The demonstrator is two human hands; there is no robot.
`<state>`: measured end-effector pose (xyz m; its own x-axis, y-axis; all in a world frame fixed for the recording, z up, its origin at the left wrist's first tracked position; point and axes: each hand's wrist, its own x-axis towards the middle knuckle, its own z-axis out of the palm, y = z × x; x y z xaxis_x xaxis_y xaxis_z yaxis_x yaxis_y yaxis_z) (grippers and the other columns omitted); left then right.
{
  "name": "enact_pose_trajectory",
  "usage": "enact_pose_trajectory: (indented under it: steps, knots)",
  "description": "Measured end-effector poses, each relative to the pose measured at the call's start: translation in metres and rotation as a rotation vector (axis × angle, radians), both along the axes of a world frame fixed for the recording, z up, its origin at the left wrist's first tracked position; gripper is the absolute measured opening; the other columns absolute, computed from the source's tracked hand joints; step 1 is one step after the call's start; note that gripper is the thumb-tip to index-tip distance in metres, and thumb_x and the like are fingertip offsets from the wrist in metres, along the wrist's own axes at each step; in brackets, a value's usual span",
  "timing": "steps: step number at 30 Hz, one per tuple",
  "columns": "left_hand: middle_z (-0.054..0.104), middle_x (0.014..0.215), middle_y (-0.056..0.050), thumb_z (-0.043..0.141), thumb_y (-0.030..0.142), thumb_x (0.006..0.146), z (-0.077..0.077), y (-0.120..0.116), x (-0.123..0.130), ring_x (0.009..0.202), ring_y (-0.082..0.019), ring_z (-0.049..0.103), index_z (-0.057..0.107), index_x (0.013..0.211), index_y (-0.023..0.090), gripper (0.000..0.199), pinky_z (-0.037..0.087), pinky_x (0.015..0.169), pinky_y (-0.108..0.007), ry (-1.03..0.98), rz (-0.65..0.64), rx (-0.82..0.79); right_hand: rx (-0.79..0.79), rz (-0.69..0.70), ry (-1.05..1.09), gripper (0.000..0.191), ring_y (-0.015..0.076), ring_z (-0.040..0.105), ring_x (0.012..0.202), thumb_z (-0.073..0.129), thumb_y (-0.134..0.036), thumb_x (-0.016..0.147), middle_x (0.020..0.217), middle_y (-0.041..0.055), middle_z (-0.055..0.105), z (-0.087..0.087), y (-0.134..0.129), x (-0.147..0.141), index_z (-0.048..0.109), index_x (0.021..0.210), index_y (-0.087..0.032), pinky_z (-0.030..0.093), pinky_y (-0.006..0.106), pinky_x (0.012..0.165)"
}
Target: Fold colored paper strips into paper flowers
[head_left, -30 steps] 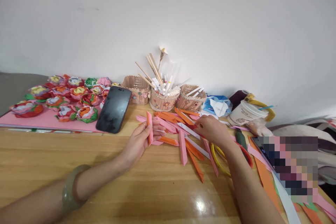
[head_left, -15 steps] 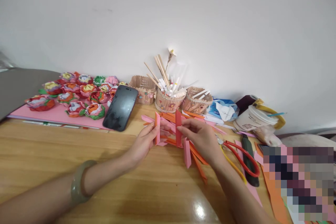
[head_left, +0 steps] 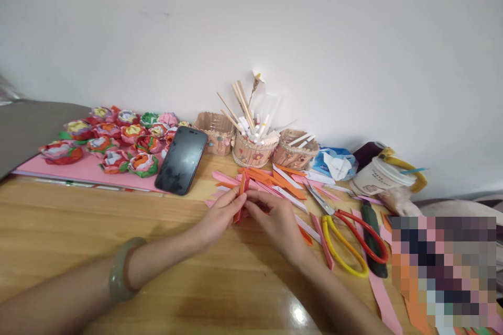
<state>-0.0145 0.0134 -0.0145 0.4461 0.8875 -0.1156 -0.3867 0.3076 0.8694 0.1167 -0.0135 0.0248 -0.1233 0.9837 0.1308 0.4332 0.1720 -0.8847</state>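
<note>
Between my two hands, a small bundle of folded paper strips (head_left: 242,200), red with some orange, stands upright over the near side of the strip pile. My left hand (head_left: 220,217) pinches its left side between thumb and fingers. From the right, my right hand (head_left: 275,220) closes its thumb and fingertips on the same strips, touching my left hand. Behind and beside the hands lie loose orange, pink and white folded strips (head_left: 288,186). Scissors (head_left: 334,214) with one red and one yellow handle rest partly open to the right.
Paper flowers (head_left: 112,159) cover a pink sheet at the left, beside a leaning phone (head_left: 181,159). Three decorated baskets (head_left: 257,154) stand along the wall. A white cup (head_left: 379,178) and a dark green tool (head_left: 373,241) are at the right.
My right hand has moved left and brought its red strip against the strips in my left hand. The scissors and more of the pile have come into view.
</note>
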Motion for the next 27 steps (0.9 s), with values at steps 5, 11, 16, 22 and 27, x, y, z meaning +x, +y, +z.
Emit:
enact_pose_trajectory:
  steps: [5,11,16,22,27]
  knots:
    - [0.064,0.114,-0.006,0.062,0.04,0.076,-0.002,0.001,0.0,0.115,-0.023,0.05,0.067,0.101,0.021,0.032,0.036,0.098,-0.032,0.007,-0.012,0.025,-0.046,0.058,0.056,0.021,0.0154,0.062,0.074,0.05,-0.015,0.082,0.078,0.0016,0.068,-0.001,0.0,0.001,0.068,0.092,-0.017,0.048,0.026,0.071]
    - [0.066,0.102,-0.007,0.064,0.039,0.075,0.002,0.002,-0.001,0.103,-0.022,0.055,0.067,0.099,0.019,0.031,0.044,0.085,-0.029,0.026,0.003,0.036,-0.089,0.235,0.114,0.018,0.0138,0.057,0.073,0.052,-0.022,0.084,0.082,0.0018,0.065,0.006,-0.002,0.003,0.065,0.096,-0.017,0.046,0.024,0.066]
    - [0.062,0.068,-0.002,0.061,0.045,0.075,0.007,-0.002,-0.002,0.062,-0.015,0.058,0.062,0.099,0.018,0.036,0.045,0.053,-0.024,0.104,-0.074,-0.045,-0.159,0.221,0.052,0.023,0.0131,0.058,0.067,0.049,-0.026,0.085,0.078,0.0003,0.067,0.015,0.005,0.017,0.067,0.099,-0.019,0.045,0.023,0.06]
    - [0.039,0.05,0.007,0.058,0.048,0.077,0.009,-0.001,-0.005,0.039,-0.004,0.029,0.052,0.071,0.017,0.032,0.024,0.037,-0.017,0.172,-0.043,0.003,-0.097,-0.254,-0.588,0.019,0.0176,0.059,0.066,0.053,-0.027,0.08,0.073,0.0034,0.069,0.029,0.02,0.069,0.069,0.074,-0.018,0.038,0.027,0.059]
    - [0.04,0.057,0.008,0.056,0.044,0.079,0.012,0.0,-0.005,0.039,-0.002,0.024,0.042,0.072,0.018,0.03,0.015,0.038,-0.016,0.136,-0.072,-0.027,-0.294,-0.22,-1.091,0.015,0.0227,0.061,0.078,0.056,-0.026,0.077,0.083,0.0055,0.07,0.033,0.02,0.084,0.07,0.078,-0.021,0.03,0.027,0.056]
